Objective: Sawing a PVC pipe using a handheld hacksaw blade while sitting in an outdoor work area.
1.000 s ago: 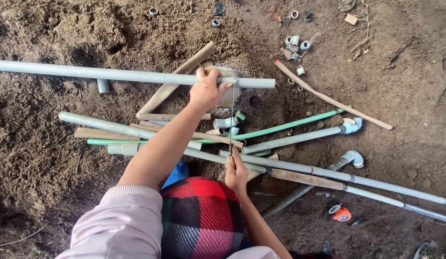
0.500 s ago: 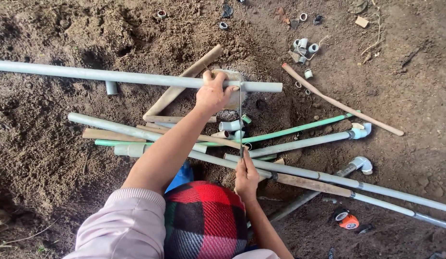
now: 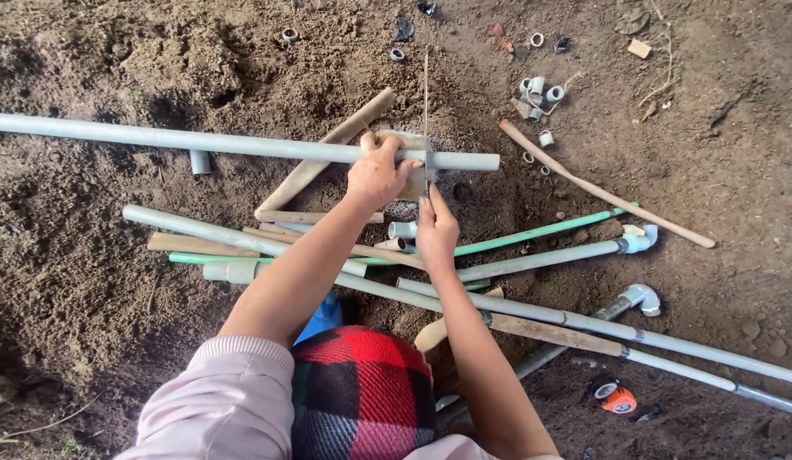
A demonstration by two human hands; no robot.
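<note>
A long grey plastic pipe (image 3: pixel 200 140) lies across the dirt, resting on a small wooden block (image 3: pixel 406 136). My left hand (image 3: pixel 376 173) grips this pipe near its right end. My right hand (image 3: pixel 434 230) holds a thin saw blade (image 3: pixel 426 102), which stands across the pipe just right of my left hand and reaches away from me. Pink sleeves and a red-and-black checked cloth (image 3: pixel 358 396) fill the bottom of the view.
Several grey and green pipes (image 3: pixel 541 255) and wooden sticks (image 3: pixel 605 187) lie crossed on the soil around my arms. Small pipe fittings (image 3: pixel 536 94) are scattered at the upper right. An orange tape measure (image 3: pixel 616 396) lies at the lower right.
My right hand has moved up from the pipe pile to the long pipe, and the blade now extends far beyond it. The left hand keeps its grip.
</note>
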